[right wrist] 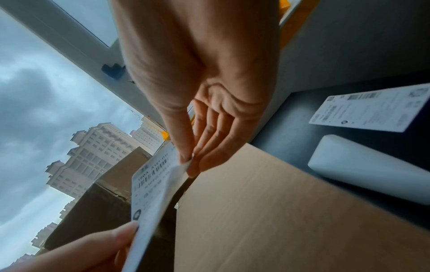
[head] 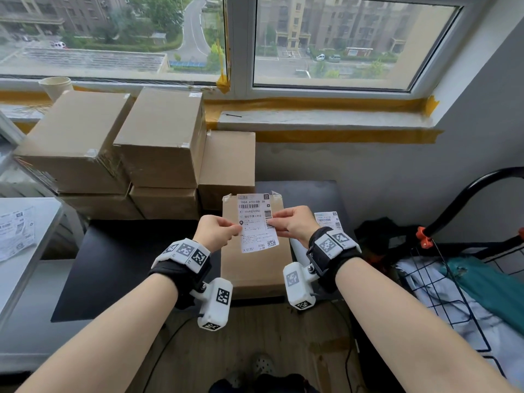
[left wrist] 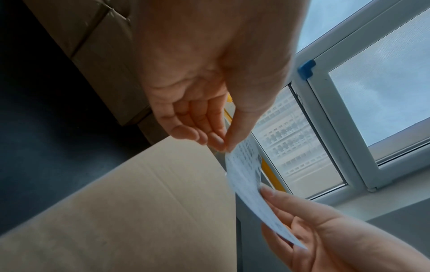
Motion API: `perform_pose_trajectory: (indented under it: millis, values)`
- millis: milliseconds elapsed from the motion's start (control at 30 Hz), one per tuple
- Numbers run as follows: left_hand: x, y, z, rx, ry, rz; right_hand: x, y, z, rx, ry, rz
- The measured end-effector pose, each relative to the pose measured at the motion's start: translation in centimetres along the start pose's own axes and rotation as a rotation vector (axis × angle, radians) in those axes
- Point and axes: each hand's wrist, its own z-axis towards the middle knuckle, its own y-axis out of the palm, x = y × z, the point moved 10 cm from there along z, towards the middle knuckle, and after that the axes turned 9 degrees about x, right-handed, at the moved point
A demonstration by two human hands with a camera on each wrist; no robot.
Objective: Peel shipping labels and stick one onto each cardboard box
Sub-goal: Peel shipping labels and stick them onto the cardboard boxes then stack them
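With the left hand [head: 217, 228] and the right hand [head: 293, 222] each pinching one side edge of the label [head: 257, 222] above the box [head: 255, 268] on the tabletop [head: 119, 268], better to separate the backing slowly at one corner and keep the label flat.

The shipping label [head: 257, 222] hides part of the cardboard box [head: 252, 268]; its small print is unreadable, and the spare label [head: 328, 219] sits partly behind the right hand [head: 295, 222]
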Motion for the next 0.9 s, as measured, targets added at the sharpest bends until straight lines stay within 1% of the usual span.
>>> perform_pose_trajectory:
  millis: [133, 233, 333, 400, 467, 700, 900]
  values:
    - [-1.2, 0.4, 0.2, 0.010, -0.058, 0.004, 2.1, -0.3, 0.7, 0.080, 0.084, -0.026]
    - [-2.1, 0.6, 0.5, 0.025, -0.095, 0.019, 3.0, -0.3, 1.0, 0.102, 0.101, -0.092]
    - [-3.1, 0.9, 0.9, 0.038, -0.122, 0.043, 3.5, -0.8, 1.6, 0.170, 0.070, -0.215]
    - [-3.2, 0.9, 0.8, 0.049, -0.116, 0.088, 3.3, -1.3, 1.7, 0.225, 0.033, -0.301]
    - [-3.6, 0.9, 1.3, 0.070, -0.123, 0.108, 3.5, -1.2, 2.4, 0.250, 0.023, -0.388]
    - [-4.3, 1.3, 1.4, 0.060, -0.122, 0.170, 3.0, -1.1, 2.4, 0.246, -0.017, -0.522]
    - [-4.3, 1.6, 1.5, 0.076, -0.104, 0.204, 2.4, -1.1, 2.0, 0.287, -0.051, -0.622]
